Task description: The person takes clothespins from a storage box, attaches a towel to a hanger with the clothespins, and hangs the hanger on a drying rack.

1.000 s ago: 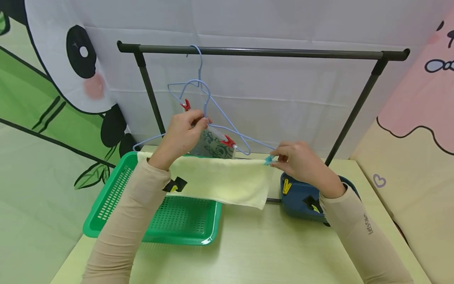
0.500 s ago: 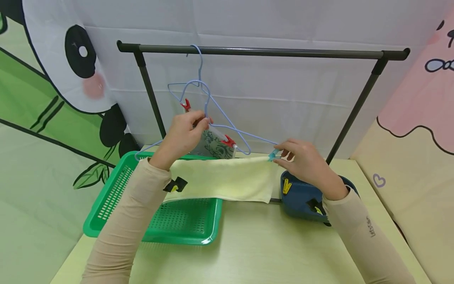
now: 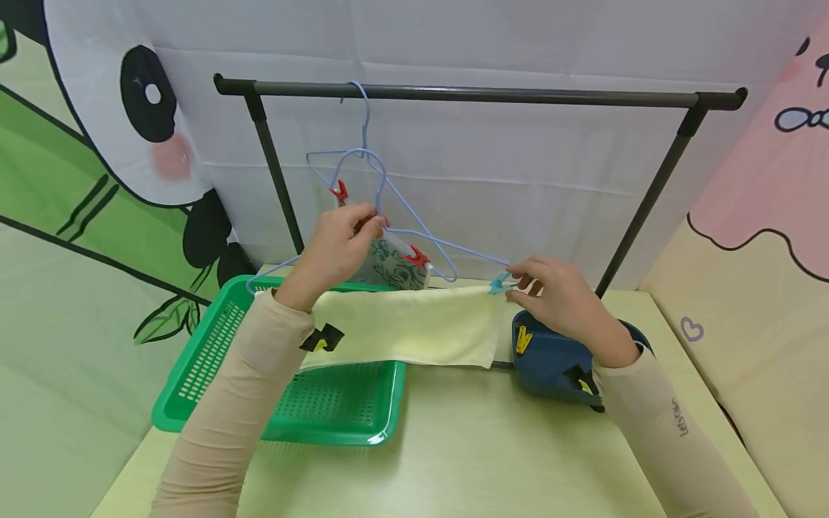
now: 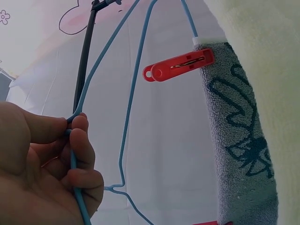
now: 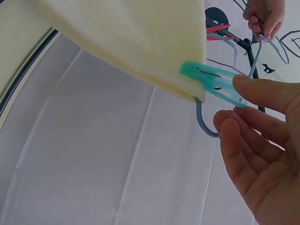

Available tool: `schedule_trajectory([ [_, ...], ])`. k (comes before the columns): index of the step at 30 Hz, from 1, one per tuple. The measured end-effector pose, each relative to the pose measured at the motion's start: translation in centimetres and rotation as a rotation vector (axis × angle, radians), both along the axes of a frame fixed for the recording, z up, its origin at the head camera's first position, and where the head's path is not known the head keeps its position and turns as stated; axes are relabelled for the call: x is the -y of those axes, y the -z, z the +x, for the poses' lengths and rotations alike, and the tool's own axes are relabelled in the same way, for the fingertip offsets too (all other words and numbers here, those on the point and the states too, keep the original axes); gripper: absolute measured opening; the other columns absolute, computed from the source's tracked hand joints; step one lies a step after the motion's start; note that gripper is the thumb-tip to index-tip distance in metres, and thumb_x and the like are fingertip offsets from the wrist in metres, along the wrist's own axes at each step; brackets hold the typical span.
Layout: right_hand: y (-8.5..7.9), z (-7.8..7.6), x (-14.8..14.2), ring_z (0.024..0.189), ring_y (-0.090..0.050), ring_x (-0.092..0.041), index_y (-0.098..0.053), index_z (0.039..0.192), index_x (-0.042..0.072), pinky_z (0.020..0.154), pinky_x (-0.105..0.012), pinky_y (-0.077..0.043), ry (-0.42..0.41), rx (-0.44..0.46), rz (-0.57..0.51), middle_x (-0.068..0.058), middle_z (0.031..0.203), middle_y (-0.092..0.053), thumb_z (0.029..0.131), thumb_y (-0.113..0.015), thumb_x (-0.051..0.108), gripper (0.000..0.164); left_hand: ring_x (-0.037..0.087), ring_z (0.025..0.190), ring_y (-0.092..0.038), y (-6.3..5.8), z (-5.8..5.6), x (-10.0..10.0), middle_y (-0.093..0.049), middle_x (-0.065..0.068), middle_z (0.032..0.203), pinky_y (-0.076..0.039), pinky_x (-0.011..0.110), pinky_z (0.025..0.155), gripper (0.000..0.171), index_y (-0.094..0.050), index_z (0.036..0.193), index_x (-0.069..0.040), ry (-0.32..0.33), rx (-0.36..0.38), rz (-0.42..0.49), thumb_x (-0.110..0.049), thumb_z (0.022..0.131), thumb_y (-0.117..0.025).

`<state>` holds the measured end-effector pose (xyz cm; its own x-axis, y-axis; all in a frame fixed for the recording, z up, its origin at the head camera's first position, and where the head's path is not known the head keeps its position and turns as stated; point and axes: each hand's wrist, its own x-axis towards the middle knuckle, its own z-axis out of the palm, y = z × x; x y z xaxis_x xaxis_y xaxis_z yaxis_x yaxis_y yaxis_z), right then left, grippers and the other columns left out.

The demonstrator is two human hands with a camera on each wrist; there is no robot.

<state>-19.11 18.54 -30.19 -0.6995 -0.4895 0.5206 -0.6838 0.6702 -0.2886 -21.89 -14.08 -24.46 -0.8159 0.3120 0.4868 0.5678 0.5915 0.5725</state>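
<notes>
In the head view, my left hand (image 3: 340, 241) grips a blue wire hanger (image 3: 447, 244) at the base of its hook. The left wrist view shows the thumb and curled fingers around the wire. A pale yellow towel (image 3: 408, 327) hangs along the hanger's lower bar, its left part hidden behind my left forearm. At the towel's right corner, a turquoise clothespin (image 5: 213, 82) clamps cloth to the bar near the hanger's bent end. My right hand (image 3: 553, 298) pinches the clothespin's handle end between thumb and finger.
Behind, a second blue hanger on the black rack (image 3: 492, 96) carries a patterned grey towel (image 4: 239, 140) held by red clothespins (image 4: 178, 64). A green basket (image 3: 333, 435) sits below the towel. To the right, a blue bin (image 3: 550, 374) has a yellow clothespin (image 3: 523, 339) on its rim.
My right hand has shifted slightly right, and the clothespin and towel corner have moved a little up and right. The left hand stays nearly still on the hanger.
</notes>
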Motion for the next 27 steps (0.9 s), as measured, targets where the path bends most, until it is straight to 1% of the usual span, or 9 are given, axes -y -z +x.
schedule_trajectory([
  [4, 0.1, -0.2, -0.1, 0.073, -0.061, -0.014, -0.068, 0.105, 0.000, 0.063, -0.030, -0.051, 0.000, 0.002, -0.003, -0.007, 0.093, -0.064, 0.078, -0.077, 0.004, 0.029, 0.023, 0.056, -0.038, 0.0, 0.0, 0.1, -0.061, 0.007, 0.083, -0.031, 0.032, 0.052, 0.024, -0.065, 0.093, -0.005, -0.005, 0.002, 0.004, -0.019, 0.101, -0.046],
  [8, 0.4, -0.3, -0.3, 0.072, -0.061, -0.013, -0.069, 0.100, 0.001, 0.062, -0.030, -0.050, -0.009, -0.002, -0.006, -0.006, 0.091, -0.065, 0.079, -0.076, 0.003, 0.023, 0.023, 0.054, -0.038, 0.1, -0.1, 0.2, -0.063, 0.005, 0.083, -0.031, 0.032, 0.052, 0.023, -0.065, 0.093, -0.007, -0.018, 0.003, -0.002, -0.019, 0.100, -0.047],
  [11, 0.7, -0.4, -0.7, 0.072, -0.060, -0.013, -0.069, 0.097, 0.003, 0.062, -0.030, -0.050, 0.003, 0.008, 0.008, -0.005, 0.091, -0.065, 0.080, -0.074, 0.003, 0.018, 0.023, 0.054, -0.037, 0.2, -0.1, 0.2, -0.062, 0.005, 0.081, -0.030, 0.032, 0.051, 0.023, -0.065, 0.093, -0.007, -0.022, 0.002, -0.009, -0.019, 0.101, -0.047],
  [15, 1.0, -0.6, -1.4, 0.072, -0.060, -0.014, -0.070, 0.095, 0.004, 0.063, -0.032, -0.050, 0.029, 0.054, 0.047, -0.005, 0.087, -0.065, 0.082, -0.072, 0.003, 0.014, 0.022, 0.054, -0.037, 0.0, 0.0, 0.2, -0.062, 0.007, 0.082, -0.030, 0.032, 0.052, 0.024, -0.065, 0.093, -0.006, -0.013, 0.000, -0.014, -0.019, 0.101, -0.047],
  [17, 1.2, -0.7, -1.7, 0.072, -0.060, -0.014, -0.070, 0.094, 0.004, 0.063, -0.033, -0.050, 0.043, 0.090, 0.072, -0.003, 0.086, -0.065, 0.083, -0.071, 0.004, 0.011, 0.022, 0.056, -0.038, -0.2, 0.0, 0.2, -0.063, 0.007, 0.085, -0.031, 0.032, 0.053, 0.025, -0.064, 0.091, -0.006, -0.006, -0.002, -0.014, -0.019, 0.101, -0.046],
  [21, 1.8, -0.9, -2.5, 0.070, -0.060, -0.014, -0.072, 0.091, 0.005, 0.062, -0.033, -0.049, 0.052, 0.143, 0.119, -0.002, 0.082, -0.066, 0.085, -0.069, 0.006, 0.007, 0.023, 0.057, -0.038, -0.6, 0.1, 0.2, -0.063, 0.008, 0.088, -0.032, 0.032, 0.054, 0.025, -0.063, 0.088, -0.006, 0.002, -0.006, -0.011, -0.019, 0.101, -0.046],
  [25, 2.4, -1.1, -3.3, 0.068, -0.059, -0.012, -0.071, 0.089, 0.007, 0.061, -0.032, -0.049, 0.064, 0.182, 0.160, 0.000, 0.080, -0.065, 0.085, -0.069, 0.007, 0.005, 0.023, 0.056, -0.038, -0.8, 0.1, 0.2, -0.063, 0.006, 0.088, -0.032, 0.031, 0.053, 0.024, -0.063, 0.089, -0.007, -0.001, -0.003, -0.012, -0.019, 0.101, -0.046],
  [27, 2.8, -1.3, -3.6, 0.068, -0.058, -0.011, -0.071, 0.089, 0.007, 0.061, -0.031, -0.048, 0.074, 0.217, 0.180, 0.001, 0.079, -0.065, 0.085, -0.069, 0.008, 0.005, 0.023, 0.055, -0.038, -0.8, 0.1, 0.3, -0.064, 0.005, 0.088, -0.032, 0.031, 0.053, 0.024, -0.063, 0.089, -0.008, -0.006, 0.005, -0.008, -0.020, 0.101, -0.046],
])
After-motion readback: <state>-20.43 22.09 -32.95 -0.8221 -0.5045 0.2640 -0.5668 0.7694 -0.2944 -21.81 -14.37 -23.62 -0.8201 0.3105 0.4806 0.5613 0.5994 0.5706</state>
